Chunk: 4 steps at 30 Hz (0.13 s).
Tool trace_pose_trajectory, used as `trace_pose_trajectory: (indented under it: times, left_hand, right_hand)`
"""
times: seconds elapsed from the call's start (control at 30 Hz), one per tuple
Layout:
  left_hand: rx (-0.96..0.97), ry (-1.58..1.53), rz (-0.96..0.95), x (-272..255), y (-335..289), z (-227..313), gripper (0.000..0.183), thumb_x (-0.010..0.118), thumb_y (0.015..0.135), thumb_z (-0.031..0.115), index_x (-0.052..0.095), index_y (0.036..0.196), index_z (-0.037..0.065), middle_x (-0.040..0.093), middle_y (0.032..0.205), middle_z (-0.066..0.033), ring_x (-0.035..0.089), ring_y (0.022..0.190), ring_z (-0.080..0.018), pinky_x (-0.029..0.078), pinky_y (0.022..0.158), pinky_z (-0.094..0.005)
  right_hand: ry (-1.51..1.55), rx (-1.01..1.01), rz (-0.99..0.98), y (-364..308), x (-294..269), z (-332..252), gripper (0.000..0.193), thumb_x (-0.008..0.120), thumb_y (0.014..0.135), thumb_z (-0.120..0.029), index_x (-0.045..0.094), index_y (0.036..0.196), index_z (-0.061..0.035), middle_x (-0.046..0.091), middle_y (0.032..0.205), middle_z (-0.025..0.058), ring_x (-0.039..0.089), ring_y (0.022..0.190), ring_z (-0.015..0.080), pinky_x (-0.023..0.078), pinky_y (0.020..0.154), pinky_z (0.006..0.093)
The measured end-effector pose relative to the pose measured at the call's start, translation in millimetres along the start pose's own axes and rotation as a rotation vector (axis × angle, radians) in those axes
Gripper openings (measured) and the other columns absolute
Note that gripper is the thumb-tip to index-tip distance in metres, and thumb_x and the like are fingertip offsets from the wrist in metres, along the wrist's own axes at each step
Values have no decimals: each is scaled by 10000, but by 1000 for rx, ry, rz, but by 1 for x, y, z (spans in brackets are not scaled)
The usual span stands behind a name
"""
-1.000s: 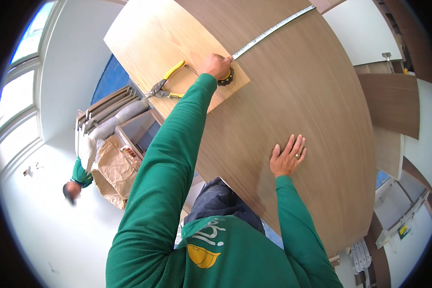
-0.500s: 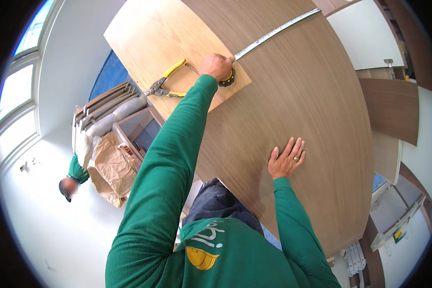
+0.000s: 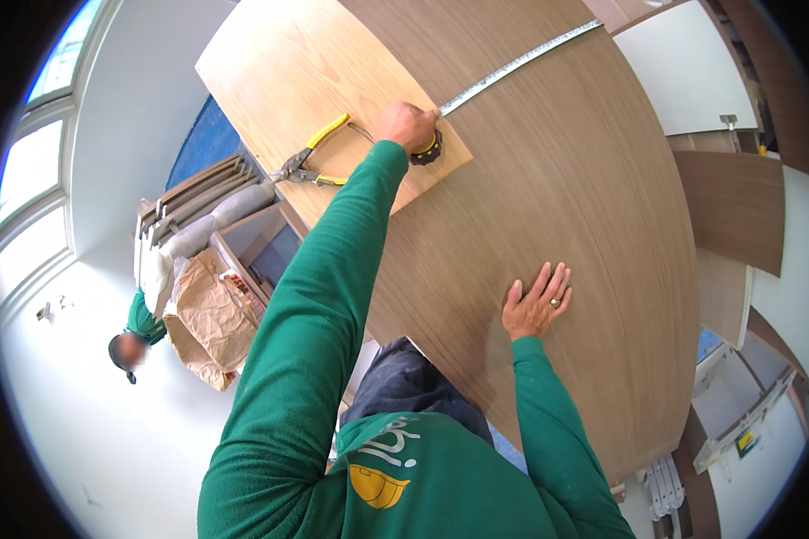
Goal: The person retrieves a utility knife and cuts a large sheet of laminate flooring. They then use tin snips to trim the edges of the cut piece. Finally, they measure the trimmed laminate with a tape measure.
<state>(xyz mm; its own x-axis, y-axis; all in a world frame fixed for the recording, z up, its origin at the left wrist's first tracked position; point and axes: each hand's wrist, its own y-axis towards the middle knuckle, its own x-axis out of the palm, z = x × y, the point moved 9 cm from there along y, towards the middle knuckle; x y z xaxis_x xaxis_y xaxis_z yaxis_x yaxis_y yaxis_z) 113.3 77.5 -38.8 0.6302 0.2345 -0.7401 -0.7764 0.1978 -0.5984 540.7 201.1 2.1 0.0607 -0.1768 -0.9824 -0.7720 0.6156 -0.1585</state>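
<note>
My left hand (image 3: 407,126) is closed on a black and yellow tape measure (image 3: 426,151), most of its case hidden under the fingers. Its silver blade (image 3: 521,63) runs out across the brown wood-grain panel (image 3: 548,189) to the far edge. Beneath that hand, a lighter wood board (image 3: 306,54) lies on top of the panel. Yellow-handled snips (image 3: 307,160) rest on the light board, handles spread, just left of my hand. My right hand (image 3: 537,303) lies flat on the brown panel, fingers apart, a ring on one finger.
At left are a crumpled brown paper bag (image 3: 211,314), an open drawer box (image 3: 270,242) and stacked panels (image 3: 193,193). Another person in green (image 3: 144,319) is beyond them, near the white wall. More cabinet boards (image 3: 733,207) and a white panel (image 3: 688,67) stand along the right.
</note>
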Motion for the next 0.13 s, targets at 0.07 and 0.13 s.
trace_pose_trajectory:
  times: [0.07,0.13]
  left_hand:
    - [-2,-12,-3,1,2,-2,501,633,967,488,792,990,13,730,938,-253,718,881,-372,569,820,-439]
    - [1,-36,-22,5,8,-5,548,655,939,505,769,965,-30,738,988,-265,723,950,-403,577,844,-450]
  right_hand:
    - [0,1,-2,1,2,0,738,506,1020,-433,309,1602,-25,226,1690,201,176,1583,389,172,1240,605]
    - [-7,-2,-1,0,4,1,749,511,1019,-438,299,1608,-27,220,1693,201,168,1585,393,167,1241,610]
